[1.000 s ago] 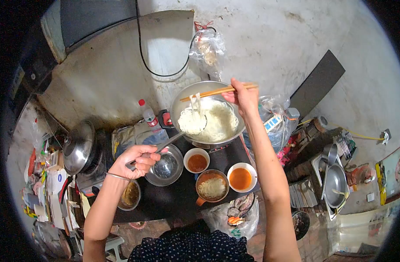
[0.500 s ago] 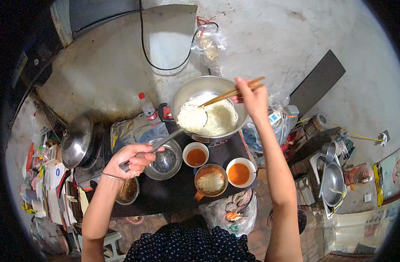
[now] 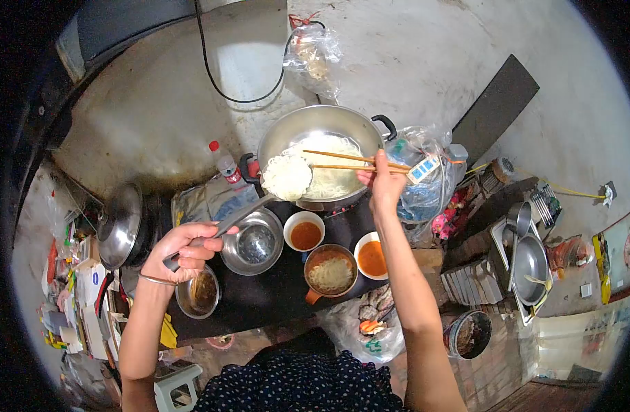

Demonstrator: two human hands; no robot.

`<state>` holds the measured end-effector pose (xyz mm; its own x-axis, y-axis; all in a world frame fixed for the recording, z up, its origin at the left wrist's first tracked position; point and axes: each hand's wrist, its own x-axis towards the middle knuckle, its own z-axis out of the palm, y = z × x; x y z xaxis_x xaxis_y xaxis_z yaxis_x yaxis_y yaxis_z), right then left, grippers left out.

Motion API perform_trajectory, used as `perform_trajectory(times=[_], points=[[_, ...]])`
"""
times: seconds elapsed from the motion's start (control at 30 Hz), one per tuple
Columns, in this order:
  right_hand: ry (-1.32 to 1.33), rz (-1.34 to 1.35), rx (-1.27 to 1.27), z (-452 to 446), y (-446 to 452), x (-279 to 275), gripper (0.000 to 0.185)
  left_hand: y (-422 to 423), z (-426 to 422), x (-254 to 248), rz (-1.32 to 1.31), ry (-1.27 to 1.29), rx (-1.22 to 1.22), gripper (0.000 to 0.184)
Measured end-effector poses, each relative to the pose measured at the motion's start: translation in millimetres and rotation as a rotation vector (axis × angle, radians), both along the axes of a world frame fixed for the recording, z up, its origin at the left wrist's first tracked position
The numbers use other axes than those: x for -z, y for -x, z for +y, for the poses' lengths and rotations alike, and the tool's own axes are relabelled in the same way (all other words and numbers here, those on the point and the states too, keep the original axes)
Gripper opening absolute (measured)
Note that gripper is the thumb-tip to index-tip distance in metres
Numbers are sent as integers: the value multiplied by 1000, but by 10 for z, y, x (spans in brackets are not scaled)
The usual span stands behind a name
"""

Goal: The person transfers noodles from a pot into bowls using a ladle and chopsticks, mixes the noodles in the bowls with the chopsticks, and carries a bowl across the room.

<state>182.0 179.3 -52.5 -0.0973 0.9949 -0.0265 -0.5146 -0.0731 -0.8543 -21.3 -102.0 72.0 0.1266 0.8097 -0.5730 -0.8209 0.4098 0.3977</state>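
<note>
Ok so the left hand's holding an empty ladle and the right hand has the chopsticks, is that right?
Not quite: the ladle isn't empty. The head view shows it heaped with pale noodles. The left hand does hold it, and the right hand has the chopsticks.

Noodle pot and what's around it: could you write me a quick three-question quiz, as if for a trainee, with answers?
1. Which hand holds the chopsticks?
2. True or false: the ladle is empty.
3. How many black handles show on the pot: (a) one, (b) two, (c) three?

Key:
1. The right hand.
2. False; noodles are heaped in it.
3. (b) two.
</note>
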Motion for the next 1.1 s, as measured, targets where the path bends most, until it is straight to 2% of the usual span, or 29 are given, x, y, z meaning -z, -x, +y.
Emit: perform_trajectory(times=[0.17,0.23,0.3,0.37,0.47,0.57,0.7,0.83,0.87,1.03,1.1], points=[[-46,123,-1,-83,73,-133,26,-64,-4,-53,-52,59,-19,31],[-240,-42,-224,-141,22,-299,26,-63,-4,-33,-68,36,3,31],[-310,-112,-271,-248,-35,-462,24,-60,-22,15,-77,27,-16,33],[-388,-74,-185,-300,-166,-591,23,-103,-45,-22,-56,40,-32,33],[-340,-109,-24,-374,-475,-696,26,-101,-168,-18,-41,31,-47,33],[-272,-123,132,-534,-767,-496,29,-105,-307,-48,-61,-13,-61,35],[-235,-220,15,-883,-960,39,25,-98,-502,-89,-20,24,-89,35],[-169,-286,-105,-1136,-820,330,16,-150,-709,-153,87,63,-128,35],[-142,-295,-127,-1174,-784,365,20,-138,-761,-148,105,82,-111,34],[-135,-295,-117,-1233,-676,600,18,-180,-948,-99,94,158,-134,34],[-153,-331,-98,-1223,-657,679,18,-188,-990,7,8,191,-137,33]])
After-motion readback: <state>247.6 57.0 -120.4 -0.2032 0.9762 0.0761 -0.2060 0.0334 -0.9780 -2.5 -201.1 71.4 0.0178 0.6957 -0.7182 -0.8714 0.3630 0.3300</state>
